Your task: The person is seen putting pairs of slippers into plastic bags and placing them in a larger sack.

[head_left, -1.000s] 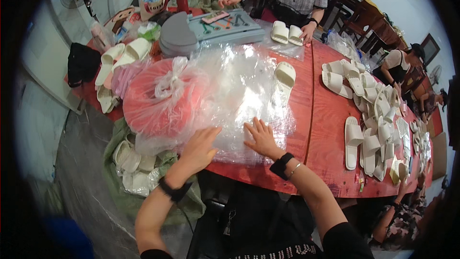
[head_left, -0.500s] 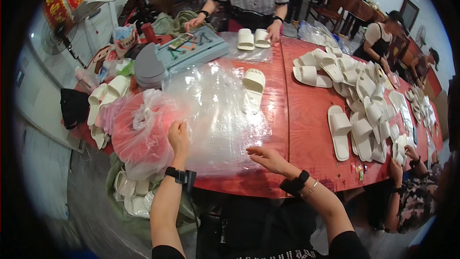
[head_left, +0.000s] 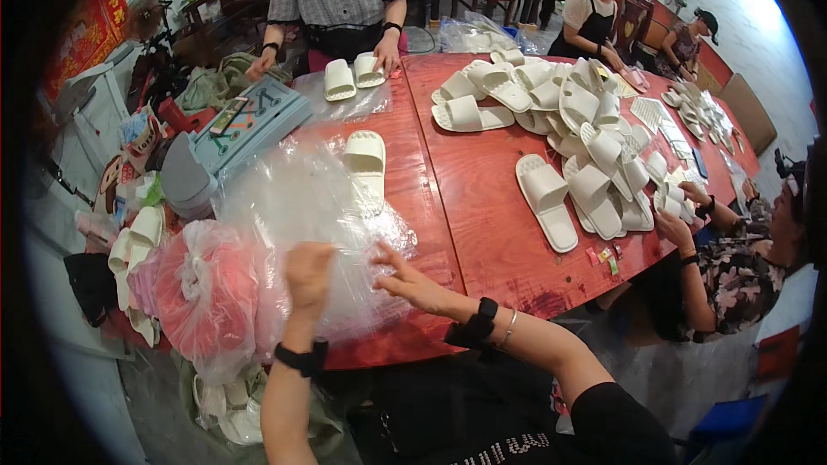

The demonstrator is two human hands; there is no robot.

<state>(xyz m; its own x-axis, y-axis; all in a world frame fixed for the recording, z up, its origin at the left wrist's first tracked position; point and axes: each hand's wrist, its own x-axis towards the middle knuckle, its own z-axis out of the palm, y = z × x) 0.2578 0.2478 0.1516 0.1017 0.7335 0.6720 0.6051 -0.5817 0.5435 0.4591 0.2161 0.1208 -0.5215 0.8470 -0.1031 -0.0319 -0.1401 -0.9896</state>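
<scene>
My left hand (head_left: 308,271) is up in front of me, with its back to my eyes. Its fingers are curled in on the clear plastic bags (head_left: 297,207), and they pinch a bit of the thin plastic. The bags lie in a soft heap on the red table (head_left: 469,207), right past my hand and a little to both sides of it.

My right hand (head_left: 413,280) is just beside my left one, at the near right edge of the heap. Its fingers are spread out and loose. The fingertips touch the plastic, but this hand does not hold anything.

A white slipper (head_left: 365,164) lies on the far side of the heap, well past both my hands. To the left of my left hand sits a big bag of pink things (head_left: 202,293), tied at the top. It touches the heap.

Further to the right, a big pile of white slippers (head_left: 586,138) covers the table. One person across from me has their hands by a pair of slippers (head_left: 351,76). Another person's hands (head_left: 676,215) are at the right edge of the table.
</scene>
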